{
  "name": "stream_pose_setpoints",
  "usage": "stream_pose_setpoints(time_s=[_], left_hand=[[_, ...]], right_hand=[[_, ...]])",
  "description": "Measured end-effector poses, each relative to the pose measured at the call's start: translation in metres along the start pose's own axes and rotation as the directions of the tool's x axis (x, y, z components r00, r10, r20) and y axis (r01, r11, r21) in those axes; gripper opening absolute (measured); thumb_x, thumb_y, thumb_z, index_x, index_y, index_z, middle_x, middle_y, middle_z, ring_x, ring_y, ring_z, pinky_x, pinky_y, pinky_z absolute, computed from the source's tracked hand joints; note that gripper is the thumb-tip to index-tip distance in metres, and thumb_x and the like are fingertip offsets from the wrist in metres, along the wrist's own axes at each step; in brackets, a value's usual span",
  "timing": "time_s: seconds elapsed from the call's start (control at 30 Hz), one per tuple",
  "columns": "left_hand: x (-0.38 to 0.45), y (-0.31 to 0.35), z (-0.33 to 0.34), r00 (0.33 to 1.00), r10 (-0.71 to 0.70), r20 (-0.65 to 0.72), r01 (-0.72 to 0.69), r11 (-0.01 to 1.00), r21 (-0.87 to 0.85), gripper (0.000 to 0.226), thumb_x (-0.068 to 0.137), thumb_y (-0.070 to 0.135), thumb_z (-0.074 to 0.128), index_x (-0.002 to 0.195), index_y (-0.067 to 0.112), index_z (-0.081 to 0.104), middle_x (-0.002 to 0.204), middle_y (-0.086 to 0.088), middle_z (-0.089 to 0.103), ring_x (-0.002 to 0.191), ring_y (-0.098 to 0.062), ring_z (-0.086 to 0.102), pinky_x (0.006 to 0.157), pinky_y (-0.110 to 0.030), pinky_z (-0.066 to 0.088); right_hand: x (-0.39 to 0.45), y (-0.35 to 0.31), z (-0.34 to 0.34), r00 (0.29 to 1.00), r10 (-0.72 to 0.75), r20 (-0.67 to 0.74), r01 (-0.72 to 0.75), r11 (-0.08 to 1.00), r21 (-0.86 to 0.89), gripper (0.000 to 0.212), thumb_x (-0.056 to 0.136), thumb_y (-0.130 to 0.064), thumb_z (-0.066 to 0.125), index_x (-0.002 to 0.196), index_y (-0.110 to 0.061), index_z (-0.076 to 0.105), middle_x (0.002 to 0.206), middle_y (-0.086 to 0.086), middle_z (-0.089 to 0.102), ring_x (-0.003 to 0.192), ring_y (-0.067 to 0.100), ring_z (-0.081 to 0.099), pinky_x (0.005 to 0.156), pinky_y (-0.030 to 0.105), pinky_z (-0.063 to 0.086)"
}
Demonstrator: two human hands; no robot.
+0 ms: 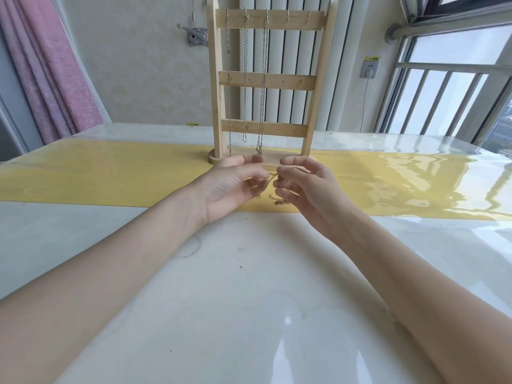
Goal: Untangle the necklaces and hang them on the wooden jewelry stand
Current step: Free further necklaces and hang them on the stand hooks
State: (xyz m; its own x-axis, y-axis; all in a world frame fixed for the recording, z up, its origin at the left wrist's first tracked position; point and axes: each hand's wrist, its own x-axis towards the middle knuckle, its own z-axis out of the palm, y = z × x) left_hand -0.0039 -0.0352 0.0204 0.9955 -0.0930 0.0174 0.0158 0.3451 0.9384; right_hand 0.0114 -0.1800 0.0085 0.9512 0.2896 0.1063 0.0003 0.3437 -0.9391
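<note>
Both hands meet over the yellow runner (pixel 110 178): the left hand (pixel 230 187) and right hand (pixel 307 189) each pinch a thin gold chain (pixel 273 177) stretched briefly between their fingertips, its loose end dangling below, partly blurred. Just beyond the grip stands the wooden stand (pixel 267 79), three chains (pixel 263 87) hanging straight down from its top hooks.

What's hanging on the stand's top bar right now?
Three chains hang from the left three hooks of the wooden stand: left chain, middle chain, right chain. The two right hooks are bare. The right chain's lower end is partly hidden by the left hand.
</note>
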Motion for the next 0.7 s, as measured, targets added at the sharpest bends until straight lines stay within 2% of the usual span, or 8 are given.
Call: stream_pose_setpoints(time_s=[0.13,0.3,0.43,0.53,0.6,0.7], left_hand=[[-0.001,-0.003,0.001,0.999,-0.006,0.043,0.005,0.999,0.036,0.026,0.086,-0.015,0.050,0.095,0.009,0.052,0.075,-0.010,0.056,0.061,-0.015,0.055,0.064,-0.019,0.052],[0.000,-0.005,-0.004,0.996,0.070,-0.058,-0.057,0.979,0.197,0.024,0.081,-0.012,0.060,0.088,0.011,0.058,0.089,-0.005,0.049,0.076,-0.017,0.060,0.069,-0.015,0.055],[0.000,-0.009,-0.002,0.986,0.151,-0.078,-0.120,0.945,0.305,0.022,0.082,-0.006,0.064,0.085,0.015,0.058,0.098,-0.006,0.053,0.079,-0.014,0.060,0.073,-0.014,0.053],[-0.001,-0.011,0.002,0.971,0.236,-0.043,-0.199,0.894,0.402,0.022,0.086,-0.004,0.062,0.084,0.018,0.058,0.107,-0.004,0.054,0.083,-0.013,0.062,0.078,-0.017,0.051],[-0.001,-0.013,0.005,0.957,0.290,0.006,-0.259,0.844,0.470,0.026,0.088,-0.005,0.058,0.084,0.021,0.057,0.112,-0.002,0.053,0.086,-0.007,0.062,0.075,-0.013,0.049],[-0.003,-0.016,0.007,0.934,0.347,0.088,-0.329,0.734,0.594,0.033,0.088,-0.008,0.054,0.082,0.025,0.055,0.118,0.003,0.051,0.109,-0.008,0.058,0.070,-0.006,0.046]], right_hand=[[0.001,0.000,-0.002,1.000,-0.005,-0.017,0.005,0.999,0.040,0.012,0.092,0.004,0.054,0.091,-0.008,0.053,0.075,0.004,0.055,0.056,0.012,0.062,0.064,0.022,0.056],[0.002,0.002,-0.002,1.000,0.003,-0.006,-0.003,1.000,0.019,0.010,0.092,0.005,0.054,0.092,-0.006,0.052,0.077,0.006,0.054,0.060,0.013,0.062,0.069,0.022,0.056],[0.000,0.004,-0.001,1.000,-0.004,0.005,0.004,0.997,-0.079,0.026,0.083,0.011,0.062,0.098,-0.008,0.052,0.074,0.005,0.049,0.069,0.019,0.057,0.072,0.021,0.054],[0.001,0.004,-0.001,0.998,0.049,-0.038,-0.051,0.998,-0.045,0.030,0.081,0.012,0.064,0.101,-0.006,0.050,0.082,0.010,0.052,0.077,0.024,0.060,0.075,0.023,0.054],[0.001,0.004,-0.002,0.996,0.075,-0.046,-0.075,0.997,-0.013,0.033,0.080,0.012,0.065,0.103,-0.005,0.049,0.084,0.013,0.056,0.074,0.023,0.064,0.075,0.024,0.054],[0.000,0.004,-0.003,0.994,0.095,-0.047,-0.095,0.995,-0.001,0.035,0.080,0.014,0.064,0.104,-0.006,0.048,0.082,0.014,0.058,0.067,0.018,0.067,0.067,0.022,0.054]])
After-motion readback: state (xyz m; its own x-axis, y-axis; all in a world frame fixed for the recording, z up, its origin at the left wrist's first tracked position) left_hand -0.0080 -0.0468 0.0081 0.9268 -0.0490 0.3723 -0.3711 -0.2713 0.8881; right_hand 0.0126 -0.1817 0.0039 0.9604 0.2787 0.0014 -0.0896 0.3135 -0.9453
